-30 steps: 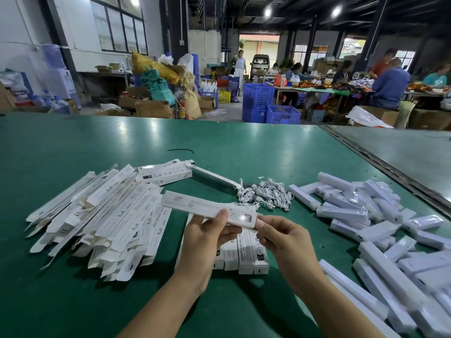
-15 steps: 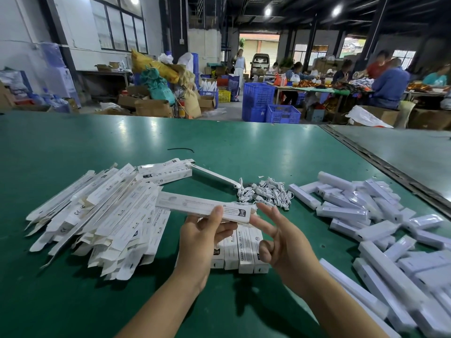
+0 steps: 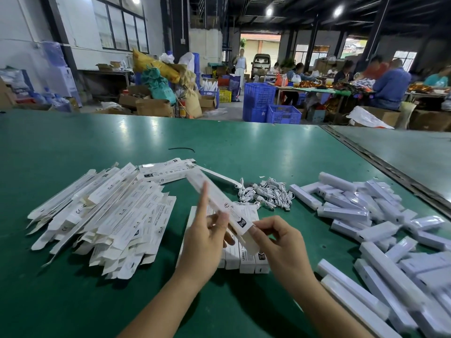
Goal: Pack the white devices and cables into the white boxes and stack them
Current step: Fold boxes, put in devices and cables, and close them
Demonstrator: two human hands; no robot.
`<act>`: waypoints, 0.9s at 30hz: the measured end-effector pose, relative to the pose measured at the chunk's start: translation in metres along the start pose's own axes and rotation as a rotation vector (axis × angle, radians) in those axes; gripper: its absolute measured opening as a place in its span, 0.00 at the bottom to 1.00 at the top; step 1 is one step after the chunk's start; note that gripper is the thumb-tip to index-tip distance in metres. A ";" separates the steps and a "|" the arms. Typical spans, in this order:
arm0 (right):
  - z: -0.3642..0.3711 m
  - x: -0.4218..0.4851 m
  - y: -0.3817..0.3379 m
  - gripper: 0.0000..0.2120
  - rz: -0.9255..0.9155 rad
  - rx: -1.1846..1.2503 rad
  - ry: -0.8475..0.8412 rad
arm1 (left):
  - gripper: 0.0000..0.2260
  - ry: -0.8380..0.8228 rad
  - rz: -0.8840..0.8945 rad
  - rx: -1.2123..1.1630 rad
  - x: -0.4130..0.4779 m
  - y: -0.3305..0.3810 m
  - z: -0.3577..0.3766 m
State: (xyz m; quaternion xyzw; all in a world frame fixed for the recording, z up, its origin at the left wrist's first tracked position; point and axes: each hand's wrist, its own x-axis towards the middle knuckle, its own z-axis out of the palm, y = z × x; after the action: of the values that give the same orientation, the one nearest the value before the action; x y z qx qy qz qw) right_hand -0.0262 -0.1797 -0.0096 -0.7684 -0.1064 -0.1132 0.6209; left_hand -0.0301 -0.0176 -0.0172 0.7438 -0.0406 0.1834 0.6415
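- Box (image 3: 219, 203): swung from crosswise to end-on.
- Gripped by left hand (image 3: 205, 237), forefinger straight along it.
- Near flap (image 3: 249, 242) pinched by right hand (image 3: 280, 242); likely closing it.

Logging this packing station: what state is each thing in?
held box: lifted, tilted, near end apparently open
left hand: grips held box
right hand: pinches its near end
flat boxes: unassembled, heaped left
packed boxes: closed, side by side
cables: coiled, piled
devices: loose, heaped right
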 end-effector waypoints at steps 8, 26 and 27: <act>-0.003 0.001 0.002 0.06 0.025 0.083 0.096 | 0.26 -0.229 0.074 0.357 -0.007 0.005 -0.006; -0.014 -0.004 -0.004 0.23 -0.581 -0.214 -0.195 | 0.18 -0.064 0.092 0.163 -0.006 0.012 -0.008; -0.015 -0.003 -0.003 0.23 -0.619 -0.246 -0.178 | 0.17 -0.069 0.091 0.161 -0.006 0.011 -0.007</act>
State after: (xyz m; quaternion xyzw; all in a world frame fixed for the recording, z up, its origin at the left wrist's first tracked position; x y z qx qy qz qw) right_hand -0.0305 -0.1932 -0.0043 -0.7756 -0.3737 -0.2408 0.4481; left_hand -0.0405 -0.0134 -0.0075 0.7963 -0.0815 0.1892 0.5688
